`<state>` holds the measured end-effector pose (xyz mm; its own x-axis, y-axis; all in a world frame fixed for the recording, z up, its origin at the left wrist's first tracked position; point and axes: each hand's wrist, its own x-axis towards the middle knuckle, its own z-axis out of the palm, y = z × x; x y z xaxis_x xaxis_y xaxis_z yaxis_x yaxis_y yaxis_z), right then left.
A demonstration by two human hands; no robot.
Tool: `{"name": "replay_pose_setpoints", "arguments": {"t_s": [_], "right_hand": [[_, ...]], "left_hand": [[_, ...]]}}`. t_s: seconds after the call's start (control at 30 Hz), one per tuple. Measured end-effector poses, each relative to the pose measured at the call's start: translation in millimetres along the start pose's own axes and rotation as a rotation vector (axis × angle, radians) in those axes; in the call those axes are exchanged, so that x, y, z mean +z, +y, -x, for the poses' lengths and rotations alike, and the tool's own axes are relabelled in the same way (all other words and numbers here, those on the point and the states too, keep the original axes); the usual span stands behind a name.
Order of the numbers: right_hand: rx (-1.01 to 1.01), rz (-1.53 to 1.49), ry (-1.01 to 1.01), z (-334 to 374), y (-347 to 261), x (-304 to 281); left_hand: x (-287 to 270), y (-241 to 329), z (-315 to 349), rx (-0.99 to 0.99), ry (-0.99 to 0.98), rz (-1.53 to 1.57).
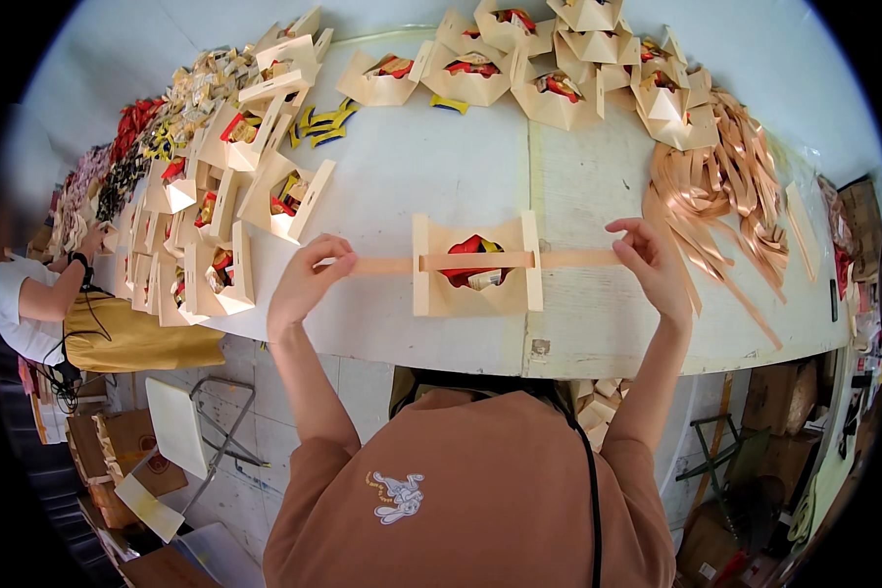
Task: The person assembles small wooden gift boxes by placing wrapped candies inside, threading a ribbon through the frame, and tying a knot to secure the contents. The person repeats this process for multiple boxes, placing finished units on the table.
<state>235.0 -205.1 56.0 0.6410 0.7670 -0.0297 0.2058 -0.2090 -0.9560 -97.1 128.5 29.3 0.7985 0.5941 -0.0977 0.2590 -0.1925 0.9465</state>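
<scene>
A cream folded-card gift box (475, 294) stands in front of me near the table's edge, with red and yellow wrapped packets (472, 247) showing in its opening. Threaded through slots in its two raised side panels, a peach satin ribbon (475, 261) stretches across the top and out on both sides. Its left end is pinched between thumb and finger of my left hand (309, 279). At the other end my right hand (654, 269) has its thumb against the ribbon, index finger raised; the grip's underside is hidden.
Filled boxes (286, 196) crowd the left and back of the white table (382, 206). Yellow packets (323, 125) lie behind. A heap of peach ribbons (720, 186) covers the right. A co-worker's arm (59, 289) works at far left, near a folding chair (181, 431).
</scene>
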Motion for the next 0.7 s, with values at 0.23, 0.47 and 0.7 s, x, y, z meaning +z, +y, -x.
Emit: {"name": "replay_pose_setpoints", "arguments": {"t_s": [0.23,0.47,0.7], "right_hand": [[-0.137,-0.066,0.289,6.3,-64.1,35.8],[-0.345,0.024,0.003,-9.0,-103.7,113.4],[-0.506,-0.013,0.229,-15.8,-94.0,110.2]], "left_hand": [[45.4,52.7,-15.0,0.266,-0.039,0.639],[148.4,94.0,-21.2,0.421,0.013,0.273],[147.0,91.9,-21.7,0.353,0.048,0.342]]}}
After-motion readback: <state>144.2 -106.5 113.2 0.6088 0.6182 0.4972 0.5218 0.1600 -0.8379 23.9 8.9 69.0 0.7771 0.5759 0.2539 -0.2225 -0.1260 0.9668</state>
